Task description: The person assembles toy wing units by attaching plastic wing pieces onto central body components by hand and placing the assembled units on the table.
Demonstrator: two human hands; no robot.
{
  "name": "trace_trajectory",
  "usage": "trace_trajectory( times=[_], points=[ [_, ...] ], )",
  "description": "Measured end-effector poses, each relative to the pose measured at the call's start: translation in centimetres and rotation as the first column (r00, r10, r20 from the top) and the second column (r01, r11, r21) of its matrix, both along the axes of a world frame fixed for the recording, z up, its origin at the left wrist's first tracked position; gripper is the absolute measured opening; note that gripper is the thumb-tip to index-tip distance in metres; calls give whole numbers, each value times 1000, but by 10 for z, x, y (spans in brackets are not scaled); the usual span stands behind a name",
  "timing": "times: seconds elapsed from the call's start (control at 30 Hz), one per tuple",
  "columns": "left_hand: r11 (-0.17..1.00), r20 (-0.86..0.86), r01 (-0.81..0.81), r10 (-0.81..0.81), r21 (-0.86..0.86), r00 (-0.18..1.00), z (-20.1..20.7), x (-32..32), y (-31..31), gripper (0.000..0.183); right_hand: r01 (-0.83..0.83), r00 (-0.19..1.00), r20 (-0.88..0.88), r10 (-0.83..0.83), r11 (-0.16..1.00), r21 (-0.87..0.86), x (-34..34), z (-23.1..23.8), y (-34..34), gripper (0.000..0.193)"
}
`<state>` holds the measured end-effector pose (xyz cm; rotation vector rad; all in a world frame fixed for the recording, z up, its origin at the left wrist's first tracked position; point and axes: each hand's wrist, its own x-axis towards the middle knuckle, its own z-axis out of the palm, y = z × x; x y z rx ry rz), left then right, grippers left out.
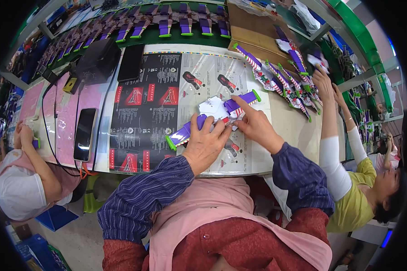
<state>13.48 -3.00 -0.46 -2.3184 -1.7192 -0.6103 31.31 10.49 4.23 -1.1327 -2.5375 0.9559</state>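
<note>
A winged plastic toy piece (211, 107) lies slantwise on the printed sheet in front of me, with a white middle and purple wings ending in bright green tips. My left hand (205, 143) curls its fingers over the left wing and the lower edge of the white middle. From the other side, my right hand (258, 128) grips the toy, its index finger along the right wing and its thumb near the centre. Something small and red shows between the hands; my fingers cover the parts around it.
A heap of similar winged toys (287, 86) lies to the right, where a co-worker's hand (322, 83) lifts one. More stand in rows (163, 27) at the back. Leftward are a phone (85, 135), a dark tablet-like device (131, 62), a black box (97, 61) and cables. Another person (27, 176) sits left.
</note>
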Motion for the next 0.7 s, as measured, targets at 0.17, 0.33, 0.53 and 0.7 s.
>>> trace_trajectory(
  times=[0.17, 0.33, 0.53, 0.7],
  points=[
    [1000, -6, -7, 7, -17, 1000, -1, 1, 1, 47, 68, 997, 2, -75, 882, -466, -7, 15, 11, 79],
    [999, -4, -5, 5, -34, 1000, 3, 0, 1, 49, 0, 997, -60, -51, 754, -657, -4, 13, 25, 86],
    [999, -8, -7, 7, -36, 1000, 1, -2, 1, 50, 58, 998, 29, -51, 866, -497, -14, 20, 14, 76],
    [1000, 3, 6, -6, -14, 1000, 2, -3, 6, 49, 56, 986, -137, -98, 958, -283, -9, -8, 4, 76]
  ],
)
